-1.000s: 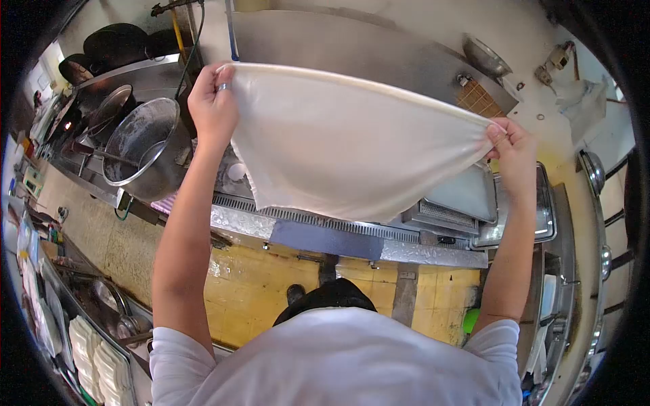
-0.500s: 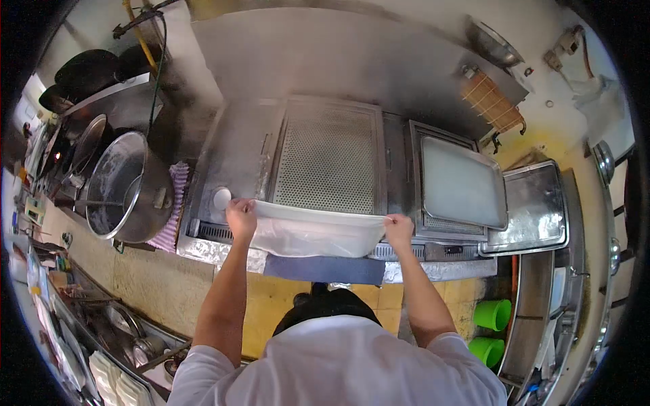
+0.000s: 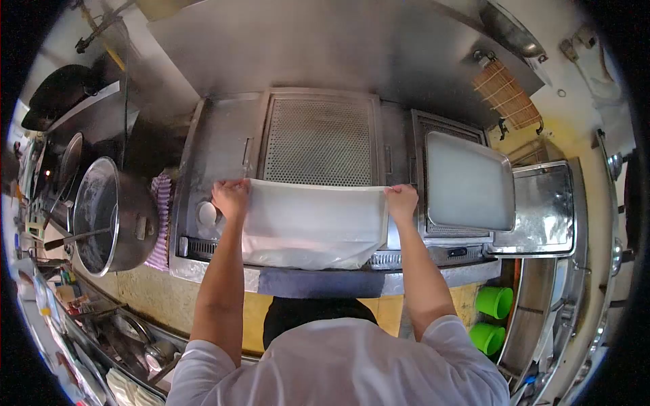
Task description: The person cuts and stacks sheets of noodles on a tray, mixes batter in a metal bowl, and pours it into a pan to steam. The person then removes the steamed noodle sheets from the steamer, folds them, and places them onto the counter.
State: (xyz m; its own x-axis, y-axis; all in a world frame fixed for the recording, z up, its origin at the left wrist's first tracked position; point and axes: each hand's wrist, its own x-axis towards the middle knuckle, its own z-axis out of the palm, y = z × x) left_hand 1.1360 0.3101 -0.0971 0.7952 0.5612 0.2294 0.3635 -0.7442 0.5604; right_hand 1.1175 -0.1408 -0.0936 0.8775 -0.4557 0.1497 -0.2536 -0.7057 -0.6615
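Observation:
A white cloth (image 3: 313,220) is stretched between my two hands, its far edge lying across the near part of a perforated metal plate (image 3: 320,139). My left hand (image 3: 231,197) is closed on the cloth's far left corner, beside a small white round dish (image 3: 206,214). At the far right corner, my right hand (image 3: 402,200) pinches the cloth. The near part of the cloth lies in folds at the counter's front edge (image 3: 311,283) and covers the near end of the plate.
A tray with a pale white surface (image 3: 470,181) sits to the right, next to a shiny metal tray (image 3: 542,213). On the left stands a large metal pot (image 3: 128,216) beside a striped cloth (image 3: 160,223). Green containers (image 3: 493,302) are at the lower right. A bamboo mat (image 3: 508,95) hangs behind.
The cloth has come down from the raised spread onto the perforated plate. Over the last half second both hands have moved slightly away from the body, drawing its far edge farther over the plate.

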